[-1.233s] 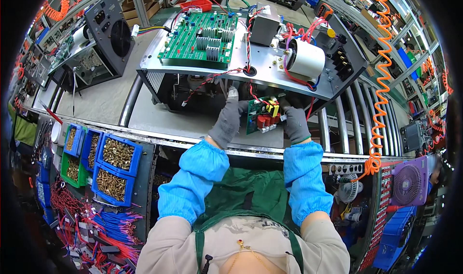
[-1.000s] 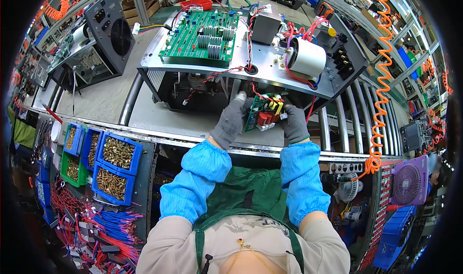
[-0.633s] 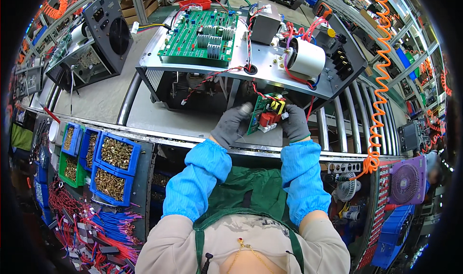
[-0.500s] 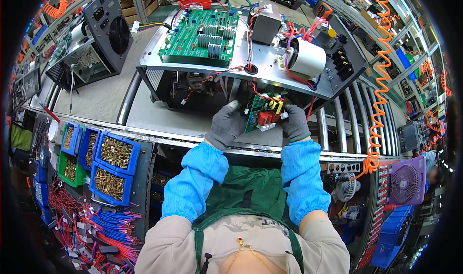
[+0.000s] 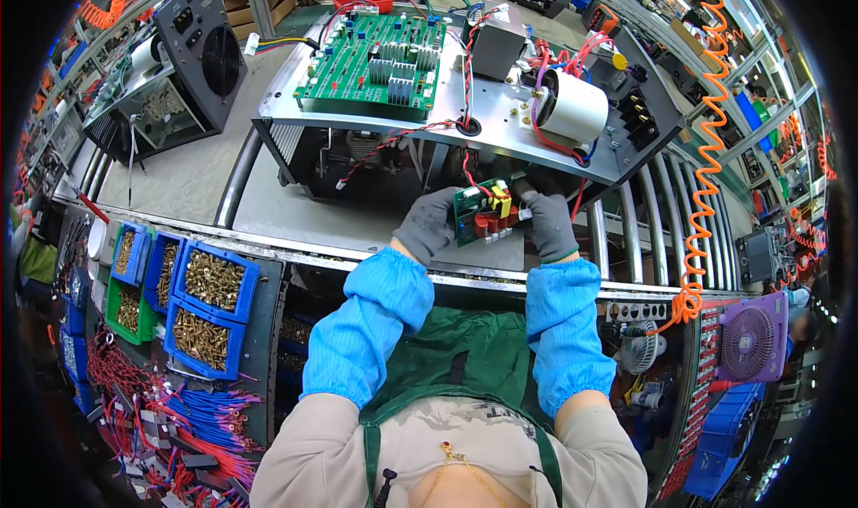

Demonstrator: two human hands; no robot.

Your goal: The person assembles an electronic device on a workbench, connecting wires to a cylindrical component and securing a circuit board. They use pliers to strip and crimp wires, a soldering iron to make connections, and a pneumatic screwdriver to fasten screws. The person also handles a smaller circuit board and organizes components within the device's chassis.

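Observation:
A small green circuit board is held tilted in front of the open chassis, its parts facing up toward me. It carries a yellow-wrapped transformer, red blocks and white connectors along its lower edge. My left hand, in a grey glove, is closed on the board's left edge. At the right edge my gloved right hand is closed on the board, its fingertips partly hidden in shadow under the chassis. A twisted red-and-black wire runs up from the board toward a grommet hole in the metal chassis top.
On the chassis sit a large green circuit board with heat sinks, a metal box and a white cylinder. Blue bins of brass screws stand left, above bundled wires. Rollers and a coiled orange hose lie right.
The small board has turned so that its face shows more toward me. My left hand has shifted slightly right and rolled around its edge; my right fingers have moved up a little.

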